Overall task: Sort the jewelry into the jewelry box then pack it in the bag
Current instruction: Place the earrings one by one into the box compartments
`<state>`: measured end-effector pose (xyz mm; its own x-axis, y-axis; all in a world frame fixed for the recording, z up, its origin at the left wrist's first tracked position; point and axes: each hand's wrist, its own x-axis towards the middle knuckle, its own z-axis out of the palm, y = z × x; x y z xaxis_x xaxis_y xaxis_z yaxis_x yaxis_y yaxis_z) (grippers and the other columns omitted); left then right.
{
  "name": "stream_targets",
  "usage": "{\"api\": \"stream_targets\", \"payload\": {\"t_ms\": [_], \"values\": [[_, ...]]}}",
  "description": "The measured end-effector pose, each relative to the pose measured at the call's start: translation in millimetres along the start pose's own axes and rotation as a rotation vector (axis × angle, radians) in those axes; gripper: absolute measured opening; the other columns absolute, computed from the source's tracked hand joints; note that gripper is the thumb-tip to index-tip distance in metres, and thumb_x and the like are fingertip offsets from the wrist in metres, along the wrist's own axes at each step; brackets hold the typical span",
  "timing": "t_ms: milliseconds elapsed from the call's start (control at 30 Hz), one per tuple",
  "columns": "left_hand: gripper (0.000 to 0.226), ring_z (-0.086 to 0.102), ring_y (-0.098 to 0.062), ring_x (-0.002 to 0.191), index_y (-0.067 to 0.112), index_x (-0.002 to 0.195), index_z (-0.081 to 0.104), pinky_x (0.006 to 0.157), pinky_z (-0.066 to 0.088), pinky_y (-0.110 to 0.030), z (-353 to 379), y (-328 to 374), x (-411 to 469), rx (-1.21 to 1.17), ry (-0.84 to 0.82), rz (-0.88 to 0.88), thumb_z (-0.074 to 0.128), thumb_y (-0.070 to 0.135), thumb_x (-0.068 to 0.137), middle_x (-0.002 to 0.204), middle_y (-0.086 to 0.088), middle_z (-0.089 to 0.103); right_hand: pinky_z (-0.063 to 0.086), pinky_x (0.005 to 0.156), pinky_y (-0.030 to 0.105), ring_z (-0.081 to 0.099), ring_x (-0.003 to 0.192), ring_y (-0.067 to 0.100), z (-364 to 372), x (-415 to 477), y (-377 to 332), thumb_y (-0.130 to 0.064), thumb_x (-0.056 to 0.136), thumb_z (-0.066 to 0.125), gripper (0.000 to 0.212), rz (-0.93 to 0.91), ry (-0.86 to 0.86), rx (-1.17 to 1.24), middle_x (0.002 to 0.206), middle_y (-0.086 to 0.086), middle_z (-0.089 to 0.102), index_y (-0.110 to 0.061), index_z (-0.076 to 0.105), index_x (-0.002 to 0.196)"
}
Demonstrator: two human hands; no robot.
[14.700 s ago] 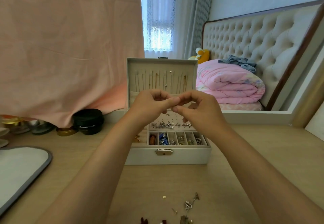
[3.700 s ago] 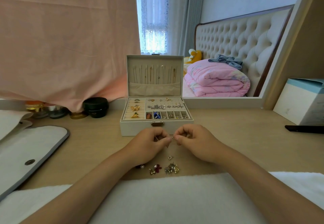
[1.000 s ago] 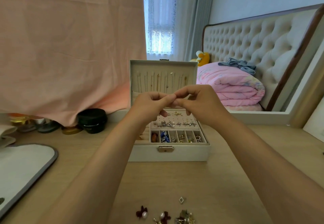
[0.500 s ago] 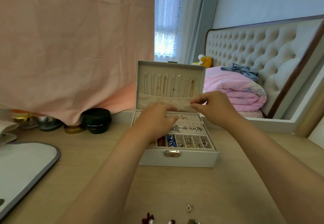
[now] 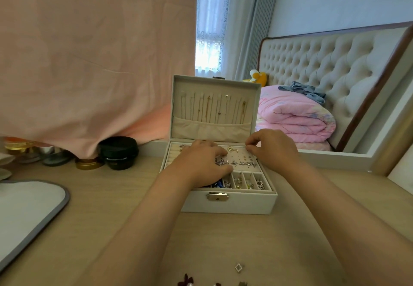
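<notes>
The white jewelry box (image 5: 228, 205) stands open on the wooden table, its lid (image 5: 214, 84) upright with thin chains hanging inside. My left hand (image 5: 199, 165) lies palm-down over the box's left and middle trays, fingers bent; anything under it is hidden. My right hand (image 5: 274, 149) is at the right end of the earring panel (image 5: 243, 159), thumb and forefinger pinched on a tiny earring. A diamond-shaped piece (image 5: 238, 267) and a dark red bow (image 5: 185, 281) lie loose near the front edge. The white, grey-rimmed bag (image 5: 26, 214) lies flat at the left.
A black jar (image 5: 118, 151), a gold tin (image 5: 88, 165) and other small pots sit behind on the left under a hanging pink cloth (image 5: 89, 62). Behind the box a framed mirror (image 5: 335, 158) leans, reflecting a bed.
Both hands came down from in front of the lid to the box's tray. They parted: the left settled over the trays, the right moved to the earring panel's right end.
</notes>
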<state>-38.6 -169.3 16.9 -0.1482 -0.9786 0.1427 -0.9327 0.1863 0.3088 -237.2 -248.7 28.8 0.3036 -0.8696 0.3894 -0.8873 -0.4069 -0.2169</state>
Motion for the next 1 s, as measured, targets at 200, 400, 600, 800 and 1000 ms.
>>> {"api": "stream_targets", "payload": {"t_ms": [200, 400, 600, 800, 1000], "values": [[0.057, 0.026, -0.016, 0.145, 0.037, 0.145, 0.047, 0.116, 0.023, -0.044, 1, -1, 2, 0.002, 0.004, 0.004, 0.052, 0.060, 0.093, 0.156, 0.008, 0.038, 0.048, 0.077, 0.032, 0.062, 0.098, 0.012, 2, 0, 0, -0.030, 0.093, 0.065, 0.011, -0.016, -0.006, -0.028, 0.102, -0.015, 0.070, -0.031, 0.076, 0.097], [0.055, 0.028, -0.014, 0.143, 0.036, 0.143, 0.049, 0.115, 0.025, -0.043, 2, 1, 2, 0.002, 0.017, 0.011, 0.053, 0.058, 0.093, 0.154, 0.010, 0.041, 0.053, 0.088, 0.038, 0.061, 0.100, 0.011, 0, 3, 5, -0.031, 0.096, 0.061, 0.012, -0.019, -0.125, 0.080, 0.102, -0.017, 0.066, -0.032, 0.074, 0.095], [0.054, 0.028, -0.015, 0.143, 0.036, 0.143, 0.049, 0.115, 0.027, -0.043, 3, 1, 1, -0.001, 0.025, 0.011, 0.053, 0.058, 0.093, 0.153, 0.009, 0.041, 0.053, 0.090, 0.035, 0.061, 0.099, 0.008, 3, 6, 6, -0.027, 0.090, 0.066, 0.010, 0.027, -0.126, 0.145, 0.098, -0.019, 0.065, -0.035, 0.071, 0.094], [0.054, 0.025, -0.014, 0.143, 0.036, 0.142, 0.051, 0.115, 0.027, -0.041, 2, 0, 1, -0.022, 0.037, 0.014, 0.055, 0.057, 0.092, 0.153, 0.010, 0.040, 0.053, 0.088, 0.035, 0.062, 0.098, 0.010, 1, 5, 2, -0.025, 0.093, 0.064, 0.014, 0.000, -0.158, 0.124, 0.099, -0.016, 0.065, -0.031, 0.074, 0.099], [0.046, 0.034, -0.013, 0.137, 0.035, 0.136, 0.056, 0.113, 0.034, -0.042, -12, 10, -7, -0.054, 0.151, 0.026, 0.055, 0.053, 0.093, 0.144, 0.009, 0.048, 0.049, 0.092, 0.031, 0.059, 0.102, 0.008, -18, -14, -3, -0.027, 0.094, 0.063, 0.017, -0.010, -0.112, 0.237, 0.104, -0.016, 0.065, -0.034, 0.070, 0.108]]}}
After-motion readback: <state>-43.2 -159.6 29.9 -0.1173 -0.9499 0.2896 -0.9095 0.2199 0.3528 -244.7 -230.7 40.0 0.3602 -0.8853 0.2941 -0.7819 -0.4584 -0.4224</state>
